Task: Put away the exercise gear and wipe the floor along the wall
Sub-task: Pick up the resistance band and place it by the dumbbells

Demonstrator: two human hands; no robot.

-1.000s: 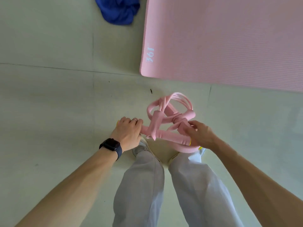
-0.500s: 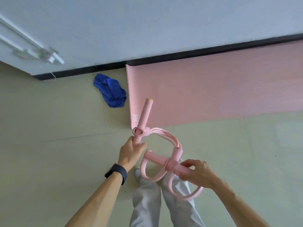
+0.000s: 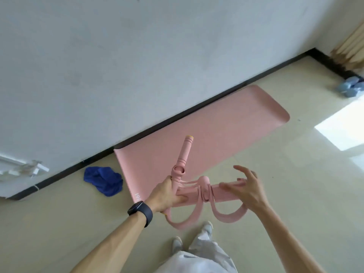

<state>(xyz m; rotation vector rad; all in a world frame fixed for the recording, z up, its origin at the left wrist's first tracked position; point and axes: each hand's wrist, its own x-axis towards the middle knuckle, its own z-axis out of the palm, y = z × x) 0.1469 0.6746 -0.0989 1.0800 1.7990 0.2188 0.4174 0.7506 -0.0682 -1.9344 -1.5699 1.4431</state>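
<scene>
The pink pull-rope trainer hangs in front of the person, above the floor, at about 6 o'clock from the mat. The left hand is closed around the junction where one foam-covered bar meets the rubber cords; that bar points up toward 12 o'clock and ends in a yellow cap. The right hand is open, fingers spread, hovering at the 3 o'clock end of the second bar, touching it lightly or just clear of it; which, I cannot tell. Two strap loops sag below the bars toward 6 o'clock.

The trainer looks light, and it is stiff only in its two bars. The cords are stretchy and the loops floppy, so they will likely swing and tangle if it is carried by one end. Gripping both bars together, cords gathered between them, should keep it compact.

The mat is thin, finely ribbed, soft foam with rounded corners, lying flat along the black skirting at the foot of the white wall. It should roll easily from a short end. A crumpled blue cloth lies on the smooth pale tiles at 9 o'clock from the mat, near the wall, soft and easy to pinch anywhere. Two pale blue dumbbells, probably dense, sit in the corner at 2 o'clock.
</scene>
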